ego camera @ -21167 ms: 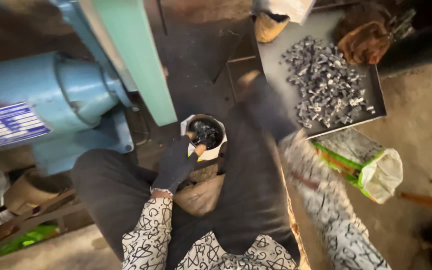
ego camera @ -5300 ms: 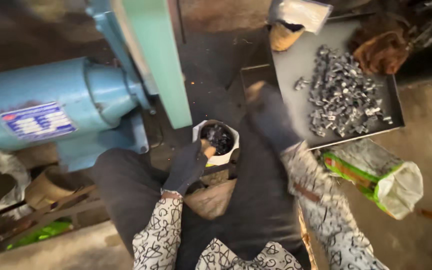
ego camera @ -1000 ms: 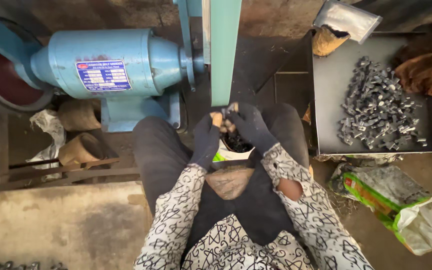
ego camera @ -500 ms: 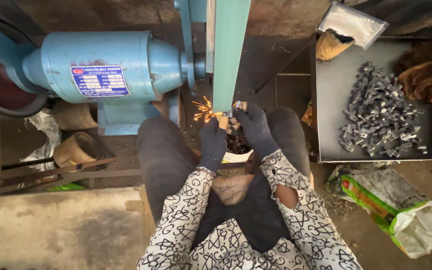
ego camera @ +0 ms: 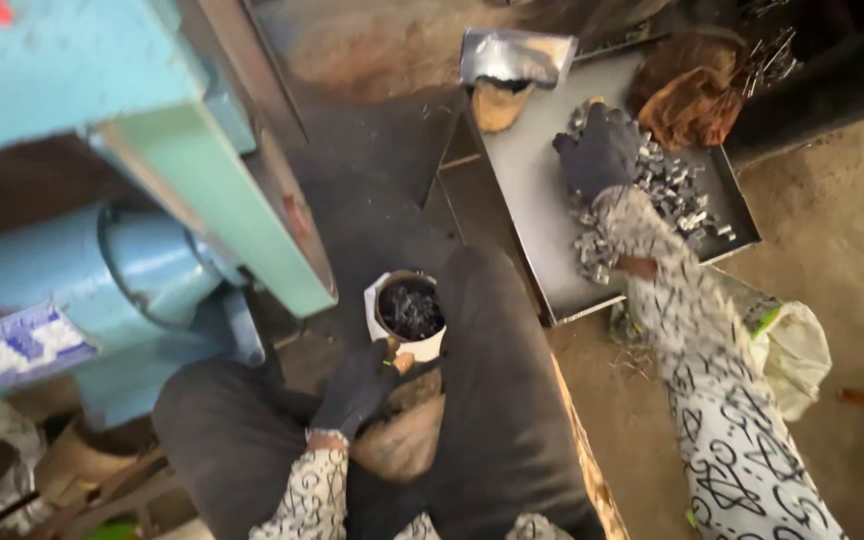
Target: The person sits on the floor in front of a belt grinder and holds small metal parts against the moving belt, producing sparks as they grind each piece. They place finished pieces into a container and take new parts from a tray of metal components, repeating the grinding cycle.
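Reaching right hand (ego camera: pixel 600 150), fingers unclear, into metal parts (ego camera: pixel 672 190) | left hand (ego camera: pixel 357 388) loosely curled beside cup (ego camera: pixel 409 312)

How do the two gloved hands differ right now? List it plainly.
The left hand sits close to the body between the knees, next to the small white cup of dark bits; the right hand is stretched out over the metal tray. The left hand touches the cup's lower edge; the right rests on the pile of shiny metal pieces. Both wear dark gloves and patterned sleeves.
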